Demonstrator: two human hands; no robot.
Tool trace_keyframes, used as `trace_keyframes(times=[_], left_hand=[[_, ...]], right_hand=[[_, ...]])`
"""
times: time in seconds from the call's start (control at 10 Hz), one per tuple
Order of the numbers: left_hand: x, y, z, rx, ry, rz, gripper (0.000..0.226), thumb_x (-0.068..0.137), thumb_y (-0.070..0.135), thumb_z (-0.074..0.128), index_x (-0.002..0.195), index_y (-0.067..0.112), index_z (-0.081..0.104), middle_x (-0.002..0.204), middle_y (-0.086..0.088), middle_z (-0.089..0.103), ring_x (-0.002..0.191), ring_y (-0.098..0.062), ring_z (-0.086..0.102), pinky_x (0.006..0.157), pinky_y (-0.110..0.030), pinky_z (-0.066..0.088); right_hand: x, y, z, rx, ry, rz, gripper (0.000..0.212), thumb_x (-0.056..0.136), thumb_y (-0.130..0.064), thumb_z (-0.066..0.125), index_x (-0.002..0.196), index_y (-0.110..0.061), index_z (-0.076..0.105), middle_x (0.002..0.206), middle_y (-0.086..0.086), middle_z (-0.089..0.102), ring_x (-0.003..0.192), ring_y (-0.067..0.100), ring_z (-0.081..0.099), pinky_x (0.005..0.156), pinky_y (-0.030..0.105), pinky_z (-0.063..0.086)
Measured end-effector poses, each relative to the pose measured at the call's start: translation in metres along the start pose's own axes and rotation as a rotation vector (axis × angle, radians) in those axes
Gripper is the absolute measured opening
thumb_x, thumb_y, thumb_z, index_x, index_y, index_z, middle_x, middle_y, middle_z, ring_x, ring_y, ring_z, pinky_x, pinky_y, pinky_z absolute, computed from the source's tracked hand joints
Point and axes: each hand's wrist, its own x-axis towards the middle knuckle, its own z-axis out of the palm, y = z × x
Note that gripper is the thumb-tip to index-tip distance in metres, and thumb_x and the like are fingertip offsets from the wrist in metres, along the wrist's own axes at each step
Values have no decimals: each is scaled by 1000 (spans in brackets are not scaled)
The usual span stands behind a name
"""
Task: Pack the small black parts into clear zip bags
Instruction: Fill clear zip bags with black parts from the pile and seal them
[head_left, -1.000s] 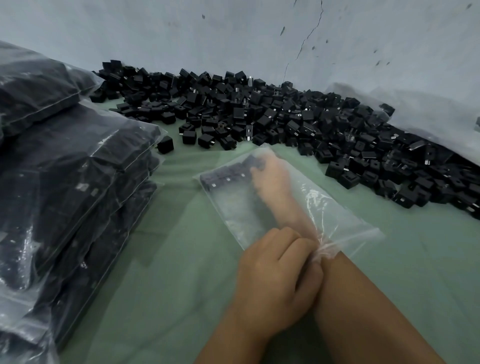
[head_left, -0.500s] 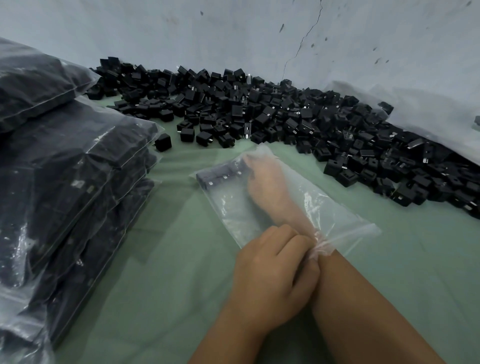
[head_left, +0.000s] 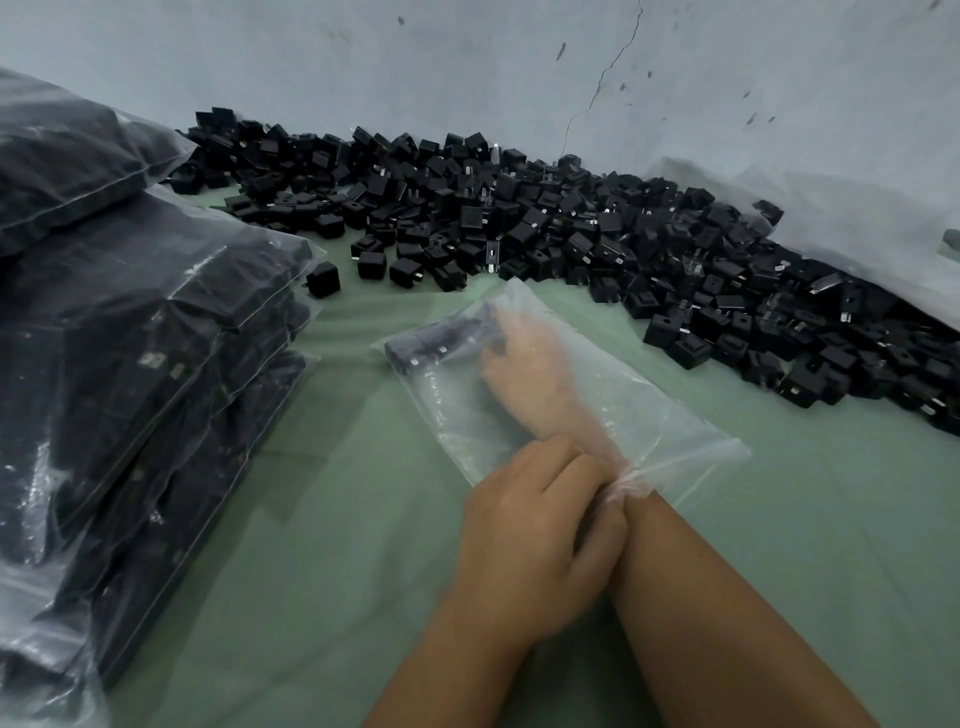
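A clear zip bag (head_left: 660, 415) lies flat on the green cloth in front of me. A short row of small black parts (head_left: 436, 338) sits at its far closed end. My right hand (head_left: 530, 364) is inside the bag up to the wrist, with its fingertips at those parts; the hazy plastic blurs the fingers. My left hand (head_left: 530, 525) grips the bunched mouth of the bag against my right wrist. A long loose pile of black parts (head_left: 571, 223) stretches along the wall behind the bag.
A tall stack of filled zip bags (head_left: 130, 364) stands at the left. One stray part (head_left: 323, 279) lies beside it. A white plastic sheet (head_left: 857, 223) lies at the right, behind the pile. The cracked wall (head_left: 519, 62) closes the back.
My right hand has shifted only slightly inside the bag, near the parts at its far end. My left hand keeps its grip on the bag's mouth.
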Motion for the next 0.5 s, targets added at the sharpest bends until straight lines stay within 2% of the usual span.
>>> trace_keyframes(times=[0.1,0.2,0.3,0.4,0.5], left_hand=[[0,0,0,11,2,-8,19,91,18,55,78,7,65,77,-3,58,70,-24,55,58,-39,45],[0,0,-1,9,-1,-13,17,90,18,56,80,8,65,78,-2,58,71,-23,56,59,-39,46],[0,0,-1,3,1,-16,15,89,17,57,80,8,65,78,-1,59,71,-22,55,60,-38,46],[1,0,-2,-1,-1,-19,15,88,18,58,81,8,66,80,0,59,73,-21,55,62,-36,47],[1,2,-5,-66,-38,-10,20,87,25,56,85,9,68,81,1,58,74,-19,55,63,-36,46]], right_hand=[[-5,-1,-2,40,-63,-38,40,88,-14,53,127,-7,54,116,19,62,105,36,58,90,43,45],[-8,4,2,82,-138,-84,48,87,-15,54,135,-12,50,124,17,60,95,18,49,83,26,38],[-6,7,2,82,-175,-89,52,89,-17,55,139,-16,46,133,13,55,98,10,32,75,8,24],[-11,1,-7,52,-162,-79,32,91,-11,51,117,-29,48,114,-1,49,98,12,31,73,7,25],[-16,-11,-11,-75,-198,-117,64,73,-7,8,127,-22,41,127,4,44,117,18,40,105,23,32]])
